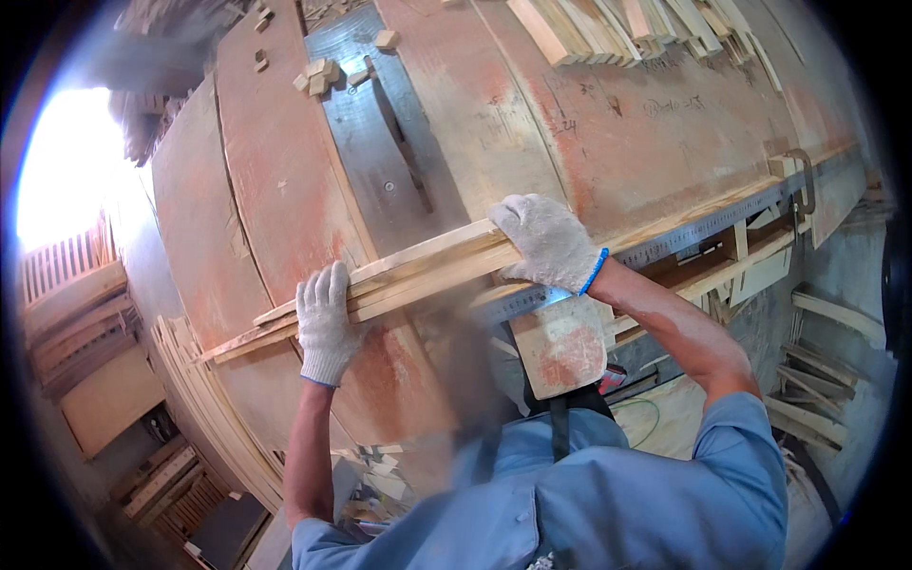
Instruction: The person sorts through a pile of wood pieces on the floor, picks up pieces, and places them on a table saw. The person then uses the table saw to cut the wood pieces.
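A bundle of long, pale wooden strips point(432, 273) lies slantwise across the near part of a worn reddish worktable point(285, 180). My left hand point(328, 318), in a white knit glove, has its fingers over the strips toward their left part. At the right end, my right hand point(549, 239), in a matching glove with a blue cuff, grips the strips with the thumb below and the fingers on top. Beyond them, a metal plate point(366, 195) with a dark slot point(394, 123) is set into the table.
Small wood offcuts point(318, 76) sit by the plate's far end. Cut wooden pieces point(608, 33) are lined up at the far right. A metal ruler point(698, 228) runs along the near right edge, beside a clamp point(807, 180). Long strips point(204, 408) lean at the left.
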{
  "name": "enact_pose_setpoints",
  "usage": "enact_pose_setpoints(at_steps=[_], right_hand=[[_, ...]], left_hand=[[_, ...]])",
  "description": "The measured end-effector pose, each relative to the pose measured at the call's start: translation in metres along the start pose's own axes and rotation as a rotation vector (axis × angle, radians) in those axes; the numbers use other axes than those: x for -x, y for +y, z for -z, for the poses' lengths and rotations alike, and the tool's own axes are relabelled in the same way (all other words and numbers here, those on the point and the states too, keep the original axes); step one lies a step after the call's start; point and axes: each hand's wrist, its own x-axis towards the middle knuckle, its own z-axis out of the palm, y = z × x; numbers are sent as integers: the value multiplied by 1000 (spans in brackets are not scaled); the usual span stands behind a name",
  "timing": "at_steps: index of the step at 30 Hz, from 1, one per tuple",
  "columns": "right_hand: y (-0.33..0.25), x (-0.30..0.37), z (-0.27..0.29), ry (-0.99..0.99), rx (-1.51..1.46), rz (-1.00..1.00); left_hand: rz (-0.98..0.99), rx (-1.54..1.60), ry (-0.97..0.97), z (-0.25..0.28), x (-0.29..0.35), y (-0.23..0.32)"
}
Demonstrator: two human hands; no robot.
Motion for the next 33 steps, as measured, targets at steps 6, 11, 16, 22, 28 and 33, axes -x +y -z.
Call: enact_pose_setpoints(at_steps=[6,11,16,22,28,33], right_hand=[[-4,21,-6,247,-241,-280],[8,13,-16,312,-386,-433],[17,1,-29,528,-367,-408],[16,-6,-29,525,-389,-484],[12,-10,-12,484,-443,-523],[23,-16,-21,491,-329,-505]], left_hand=[[39,106,-82,1,-20,-6],[-21,70,-19,-3,-54,-14],[48,81,-135,20,-96,3],[14,30,-89,14,-107,-5],[-24,8,-54,3,-111,-16],[-16,30,-86,13,-121,-10]])
